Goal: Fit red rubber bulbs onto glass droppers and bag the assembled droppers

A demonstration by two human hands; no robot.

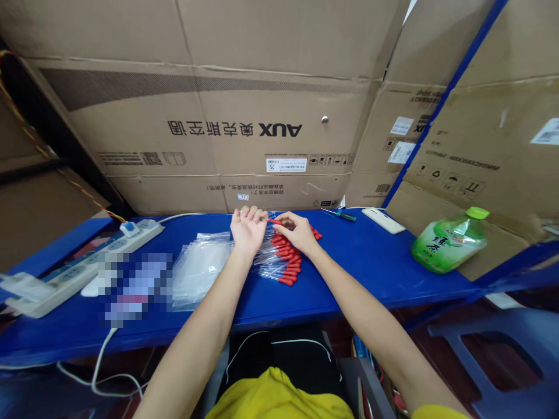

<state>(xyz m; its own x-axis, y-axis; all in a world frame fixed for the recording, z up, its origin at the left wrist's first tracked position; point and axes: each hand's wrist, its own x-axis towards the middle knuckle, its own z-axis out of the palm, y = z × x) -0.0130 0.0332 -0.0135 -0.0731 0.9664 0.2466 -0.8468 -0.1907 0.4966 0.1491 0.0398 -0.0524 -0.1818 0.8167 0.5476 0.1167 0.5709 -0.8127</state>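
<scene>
Over the table's middle, my left hand (250, 230) is turned palm up with its fingers curled in. My right hand (298, 230) pinches the red end of a dropper (275, 221). That red end spans the gap between both hands, and its other end runs into my left fingers, which hide it. Below and between the hands lies a fanned pile of clear droppers with red rubber bulbs (287, 262), bulbs towards the right. A stack of clear plastic bags (198, 270) lies left of them, beside my left forearm.
A power strip (87, 265) with plugs and cables runs along the blue table's (371, 267) left side, near a blurred-out phone-like object (140, 285). At the back right are a screwdriver (345, 216) and a white slab-like object (383, 220). A green bottle (452, 241) lies tilted against the cardboard wall (236, 87).
</scene>
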